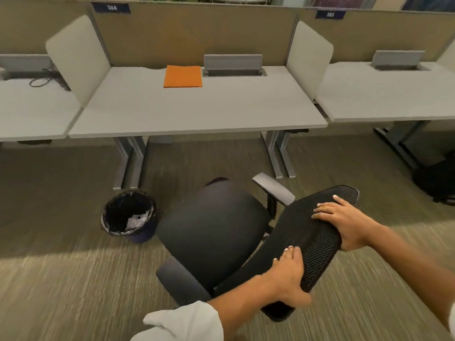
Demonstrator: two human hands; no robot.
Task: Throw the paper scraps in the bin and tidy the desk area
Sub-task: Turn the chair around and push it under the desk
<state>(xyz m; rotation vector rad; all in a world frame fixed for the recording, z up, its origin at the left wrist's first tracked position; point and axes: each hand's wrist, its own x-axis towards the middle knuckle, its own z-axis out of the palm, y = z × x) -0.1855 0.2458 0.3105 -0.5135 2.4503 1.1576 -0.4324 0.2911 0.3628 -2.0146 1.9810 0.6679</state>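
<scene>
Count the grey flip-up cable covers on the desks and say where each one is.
3. One cable cover stands at the back of the middle desk, right of the orange pad; one on the right desk; one on the left desk, cut off by the frame edge. Others may lie outside the view.

So the chair [216, 232] sits out on the carpet in front of the table [197, 107], turned sideways, backrest [312, 239] toward the right. Left hand [288, 276] is on the near end of the backrest, right hand [344, 220] on the far end. The bin [129, 215] stands on the floor just left of the chair, by the table's left leg, with paper scraps [138, 221] in it. A folder [183, 76] lies at the back of the table, left of the cable box [232, 65].
</scene>
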